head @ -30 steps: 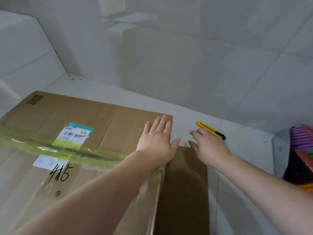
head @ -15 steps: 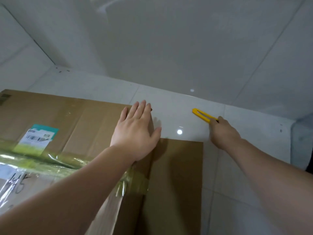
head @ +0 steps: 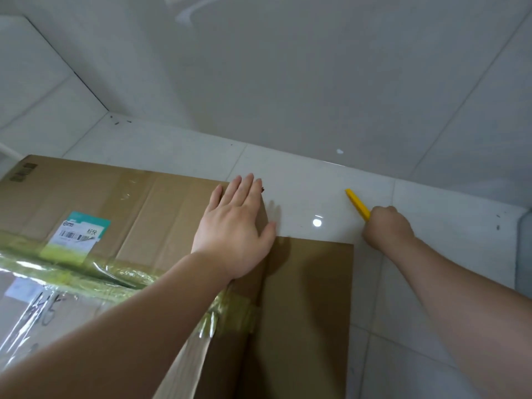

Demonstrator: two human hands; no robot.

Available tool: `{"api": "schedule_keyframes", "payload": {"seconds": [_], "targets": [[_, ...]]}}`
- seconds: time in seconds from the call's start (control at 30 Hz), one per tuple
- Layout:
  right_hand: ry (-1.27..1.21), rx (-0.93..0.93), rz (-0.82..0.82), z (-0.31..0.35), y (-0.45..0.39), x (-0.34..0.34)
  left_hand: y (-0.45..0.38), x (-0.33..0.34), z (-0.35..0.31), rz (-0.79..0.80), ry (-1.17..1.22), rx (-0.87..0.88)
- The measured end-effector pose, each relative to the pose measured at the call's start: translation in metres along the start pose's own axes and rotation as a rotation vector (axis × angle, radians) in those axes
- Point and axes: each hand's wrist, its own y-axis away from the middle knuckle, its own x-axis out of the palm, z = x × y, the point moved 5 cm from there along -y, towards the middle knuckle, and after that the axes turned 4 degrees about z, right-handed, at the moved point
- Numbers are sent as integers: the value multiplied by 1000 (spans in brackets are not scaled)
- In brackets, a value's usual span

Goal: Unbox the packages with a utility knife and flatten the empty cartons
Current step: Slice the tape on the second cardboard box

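A large brown carton (head: 149, 208) stands on the tiled floor, sealed with yellowish clear tape (head: 95, 272) and bearing a white and teal shipping label (head: 77, 234). My left hand (head: 233, 231) lies flat, fingers straight, on the carton's top near its far right corner. A brown side panel (head: 311, 298) of the carton drops away to the right. My right hand (head: 387, 228) grips the yellow utility knife (head: 357, 203) on the floor beyond the carton; its yellow front end sticks out past my fist.
White glossy floor tiles (head: 311, 180) meet a tiled wall (head: 288, 82) close behind the carton. A wall corner lies at the far left. A grey edge shows at the far right.
My right hand reached the knife on the floor and closed round it. The left hand stayed flat on the carton. The view shifted, and the coloured items at the right left the frame.
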Motion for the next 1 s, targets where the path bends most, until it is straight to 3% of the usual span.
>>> {"api": "schedule_keyframes", "payload": {"seconds": [0.17,0.33,0.4,0.53,0.7,0.83,1.0], "targets": [[-168,-6,46,1,24,-16,1,0,-1,16,14,1],[-793,-172,189,36,75,-40,8,-7,-2,18,102,64],[-904,-292,284,58,108,-51,15,-10,-1,21,161,107],[-859,-508,316,92,169,-77,44,-36,8,-83,230,199],[-802,-693,317,127,223,-92,86,-56,49,-87,146,215],[-901,-683,239,142,242,-101,114,-64,119,-81,98,68],[-852,-618,90,165,246,-98,136,-63,188,-59,87,-107]]}}
